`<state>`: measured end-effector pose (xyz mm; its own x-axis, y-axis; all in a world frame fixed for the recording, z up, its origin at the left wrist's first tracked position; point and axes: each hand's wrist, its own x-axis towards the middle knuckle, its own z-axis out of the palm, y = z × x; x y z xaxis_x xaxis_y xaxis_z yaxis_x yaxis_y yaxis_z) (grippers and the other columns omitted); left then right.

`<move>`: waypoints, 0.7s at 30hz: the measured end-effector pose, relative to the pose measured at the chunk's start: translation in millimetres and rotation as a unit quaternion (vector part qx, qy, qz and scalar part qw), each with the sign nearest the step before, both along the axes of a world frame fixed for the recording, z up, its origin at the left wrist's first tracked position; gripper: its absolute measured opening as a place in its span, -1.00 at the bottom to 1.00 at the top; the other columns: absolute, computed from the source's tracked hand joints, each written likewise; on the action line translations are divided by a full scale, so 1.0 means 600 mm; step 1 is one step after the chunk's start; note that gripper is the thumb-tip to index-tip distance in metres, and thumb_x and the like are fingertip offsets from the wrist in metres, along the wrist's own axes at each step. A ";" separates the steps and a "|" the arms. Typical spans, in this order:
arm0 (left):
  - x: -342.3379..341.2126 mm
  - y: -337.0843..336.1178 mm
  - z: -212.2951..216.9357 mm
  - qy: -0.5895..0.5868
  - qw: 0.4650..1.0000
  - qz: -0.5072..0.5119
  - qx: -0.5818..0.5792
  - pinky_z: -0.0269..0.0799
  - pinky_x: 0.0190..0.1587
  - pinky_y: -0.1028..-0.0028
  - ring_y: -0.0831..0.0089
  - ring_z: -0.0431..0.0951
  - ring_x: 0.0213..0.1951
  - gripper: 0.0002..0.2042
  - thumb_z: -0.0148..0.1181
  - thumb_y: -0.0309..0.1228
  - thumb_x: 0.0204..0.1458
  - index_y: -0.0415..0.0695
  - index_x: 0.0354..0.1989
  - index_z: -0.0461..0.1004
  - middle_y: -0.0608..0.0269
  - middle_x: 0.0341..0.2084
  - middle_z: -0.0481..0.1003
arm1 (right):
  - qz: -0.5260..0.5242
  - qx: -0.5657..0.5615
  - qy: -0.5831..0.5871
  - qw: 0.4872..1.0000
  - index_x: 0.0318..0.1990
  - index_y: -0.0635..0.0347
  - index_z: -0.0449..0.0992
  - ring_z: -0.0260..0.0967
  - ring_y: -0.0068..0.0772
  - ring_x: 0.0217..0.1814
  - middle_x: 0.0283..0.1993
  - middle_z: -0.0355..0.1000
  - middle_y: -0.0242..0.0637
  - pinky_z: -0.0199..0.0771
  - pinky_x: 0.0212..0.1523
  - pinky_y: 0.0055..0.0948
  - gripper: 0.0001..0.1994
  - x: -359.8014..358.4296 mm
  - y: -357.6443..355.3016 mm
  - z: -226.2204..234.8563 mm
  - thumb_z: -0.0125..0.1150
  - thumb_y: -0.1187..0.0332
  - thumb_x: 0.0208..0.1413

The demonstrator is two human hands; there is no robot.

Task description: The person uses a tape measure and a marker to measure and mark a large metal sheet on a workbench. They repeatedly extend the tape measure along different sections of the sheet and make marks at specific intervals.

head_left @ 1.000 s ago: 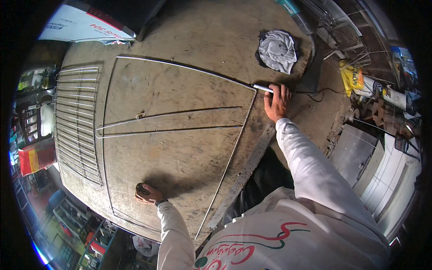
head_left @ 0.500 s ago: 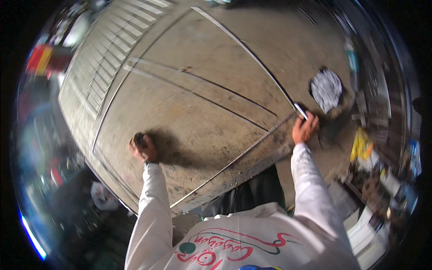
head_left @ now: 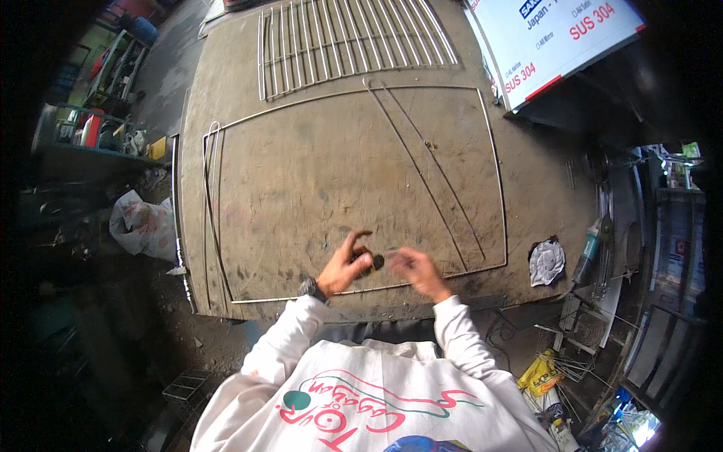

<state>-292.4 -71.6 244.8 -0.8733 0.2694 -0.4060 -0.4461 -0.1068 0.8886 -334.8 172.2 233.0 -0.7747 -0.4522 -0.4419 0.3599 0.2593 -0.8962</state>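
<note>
Above the near part of a worn brown worktable [head_left: 331, 173], my left hand [head_left: 343, 267] is curled around a small black and yellow object that looks like a tape measure [head_left: 374, 264]. Its index finger is stretched out. Just to the right, my right hand [head_left: 423, 275] has its fingers drawn together close to that object; what they hold is blurred. Both hands are over the near side of a thin metal rod frame [head_left: 500, 192] lying on the table. A long narrow U-shaped rod [head_left: 416, 172] lies slanted across the frame's right part, and another bent rod [head_left: 219, 196] along its left side.
A metal grille of parallel bars [head_left: 354, 41] lies on the far table. A white printed sheet-covered panel [head_left: 557, 45] stands far right. A white cloth bundle [head_left: 547, 264] and teal tool [head_left: 587, 252] sit at the right. A whitish sack [head_left: 143, 226] lies left of the table.
My hands have come from far apart to close together near the middle. My right hand has left the frame's corner with its slim white item. The view has turned and levelled.
</note>
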 end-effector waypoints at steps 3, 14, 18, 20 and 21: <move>0.017 -0.015 0.014 0.044 0.998 0.015 -0.049 0.45 -0.11 0.31 0.31 0.57 -0.19 -0.20 0.21 0.12 0.15 -0.20 0.36 0.11 0.00 -0.23 0.58 | 0.062 -0.015 -0.042 0.997 -0.24 0.28 0.59 0.33 -0.54 -0.32 -0.42 0.43 -0.45 0.37 -0.20 -0.45 -0.62 -0.011 -0.063 0.019 0.45 0.09 0.12; -0.174 -0.149 0.018 0.042 0.983 -0.061 -0.166 0.53 0.07 0.27 0.17 0.62 0.02 -0.33 0.47 -0.07 0.00 -0.10 0.24 0.39 -0.03 0.00 0.56 | 0.000 -0.016 -0.056 0.998 -0.29 0.10 0.54 0.24 -0.57 -0.31 -0.38 0.31 -0.56 0.27 -0.22 -0.49 -0.76 -0.256 -0.091 0.009 0.38 0.17 0.05; -0.300 -0.307 -0.030 0.177 0.907 -0.051 -0.379 0.48 -0.08 0.44 0.35 0.58 -0.16 -0.64 0.34 -0.43 0.06 -0.13 0.07 0.54 0.14 -0.19 0.55 | -0.173 0.068 0.071 0.980 -0.42 0.04 0.48 0.19 -0.70 -0.51 -0.51 0.31 -0.56 0.14 -0.45 -0.58 -0.80 -0.533 0.049 -0.043 0.23 0.17 0.14; -0.365 -0.375 -0.025 0.112 0.904 0.026 -0.413 0.51 -0.15 0.38 0.21 0.59 -0.18 -0.68 0.26 -0.54 0.03 -0.08 0.01 0.57 0.11 -0.24 0.53 | -0.283 0.086 0.157 0.942 -0.44 0.02 0.48 0.16 -0.72 -0.56 -0.54 0.29 -0.58 0.10 -0.52 -0.59 -0.77 -0.658 0.100 -0.038 0.25 0.15 0.16; -0.402 -0.413 -0.044 0.165 0.878 0.026 -0.448 0.50 -0.16 0.35 0.19 0.58 -0.20 -0.71 0.24 -0.54 0.06 -0.09 -0.01 0.58 0.11 -0.24 0.53 | -0.294 0.142 0.172 0.929 -0.44 0.09 0.50 0.20 -0.67 -0.55 -0.54 0.32 -0.52 0.15 -0.51 -0.54 -0.74 -0.727 0.159 -0.071 0.25 0.13 0.16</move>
<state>-533.5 -319.4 218.1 -0.9849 -0.0733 -0.1569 -0.1637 0.6889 0.7062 -770.7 267.7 190.5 -0.9684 0.1912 -0.1602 0.2200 0.3518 -0.9099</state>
